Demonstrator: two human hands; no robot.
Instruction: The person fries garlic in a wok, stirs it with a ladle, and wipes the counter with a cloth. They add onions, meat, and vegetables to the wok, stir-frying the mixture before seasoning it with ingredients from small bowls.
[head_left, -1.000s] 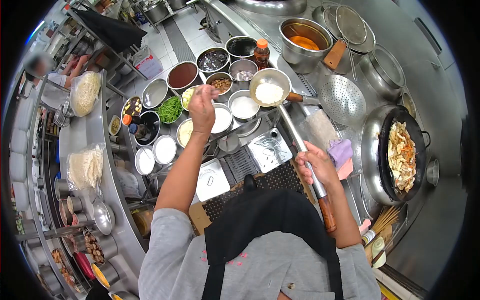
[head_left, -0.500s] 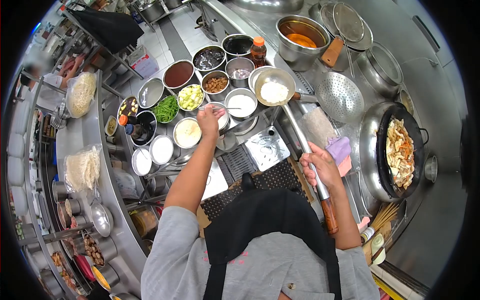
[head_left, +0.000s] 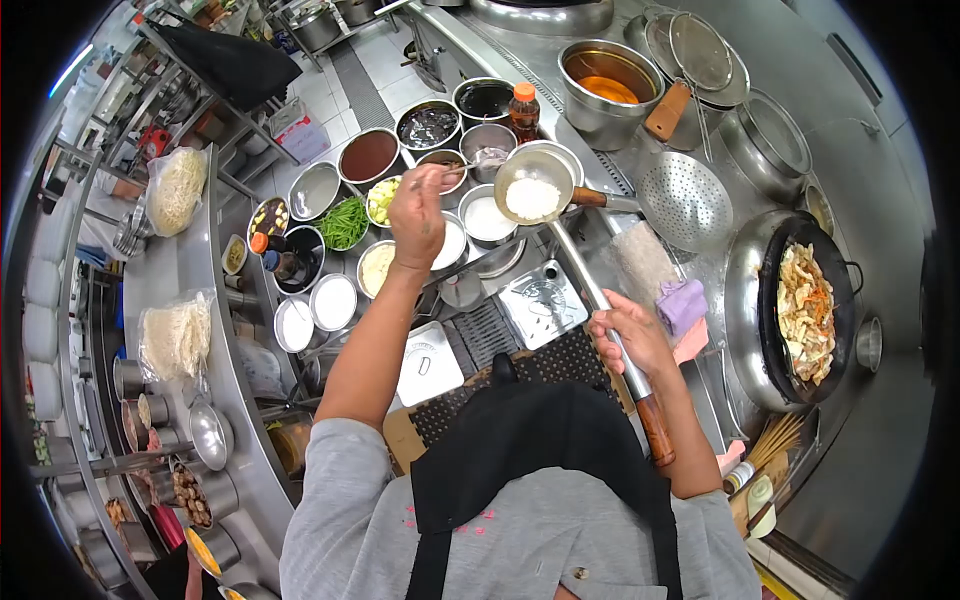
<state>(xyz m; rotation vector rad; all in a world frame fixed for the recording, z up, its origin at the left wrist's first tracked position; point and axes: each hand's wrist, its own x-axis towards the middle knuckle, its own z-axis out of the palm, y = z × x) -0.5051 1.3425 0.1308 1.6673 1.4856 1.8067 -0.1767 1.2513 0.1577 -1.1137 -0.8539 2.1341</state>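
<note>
My right hand [head_left: 633,335] is closed round the long metal handle of a ladle [head_left: 600,300], whose wooden end lies along my forearm. White powder or granules [head_left: 532,198] sit in the ladle's bowl, which is over the seasoning pots. My left hand [head_left: 418,218] is closed in a pinch on a thin spoon [head_left: 455,169], partly hidden by my fingers. It hovers above the containers, near the pot of brown pieces [head_left: 440,160] and the yellow-green chopped pieces [head_left: 383,200]. Close by stand pots of white powder [head_left: 487,219] and chopped greens [head_left: 343,224].
A wok [head_left: 800,310] with cooked cabbage and carrot stands at the right. Behind are a pot of orange oil [head_left: 610,85] and a perforated skimmer [head_left: 685,200]. Bagged noodles [head_left: 175,335] lie on the left counter. An orange-capped bottle [head_left: 524,112] stands behind the pots.
My left hand has moved up and away from the white powder pots with the spoon. The ladle bowl has shifted slightly left and down; my right hand keeps its hold.
</note>
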